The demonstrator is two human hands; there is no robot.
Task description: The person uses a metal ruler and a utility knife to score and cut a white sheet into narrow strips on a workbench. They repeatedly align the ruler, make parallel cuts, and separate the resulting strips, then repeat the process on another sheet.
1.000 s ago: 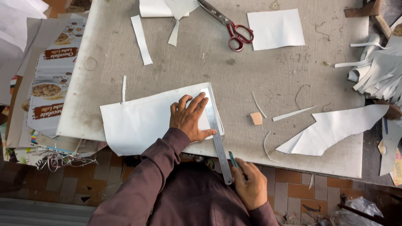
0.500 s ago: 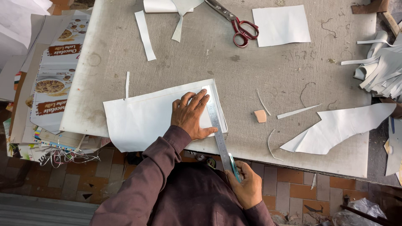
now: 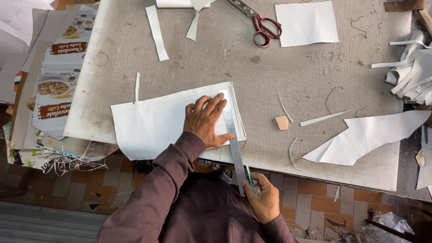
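My left hand [image 3: 204, 121] lies flat, fingers spread, on a large white sheet [image 3: 157, 121] and presses down a metal ruler [image 3: 231, 137] that runs along the sheet's right side. The ruler's near end sticks out past the table's front edge. My right hand [image 3: 263, 198] is below that edge, closed around a thin green-handled cutting tool [image 3: 249, 177] held against the ruler's near end.
Red-handled scissors [image 3: 263, 27] and a white square sheet [image 3: 307, 23] lie at the back. A jagged white offcut [image 3: 364, 135], thin strips, and a small tan block [image 3: 281, 123] are at the right. Printed cardboard boxes [image 3: 56, 85] are stacked left. The grey board [image 3: 270, 76] covers the table.
The right hand with the cutting tool has drawn back along the ruler to its near end, past the table edge. The left hand has stayed pressed on the ruler and sheet.
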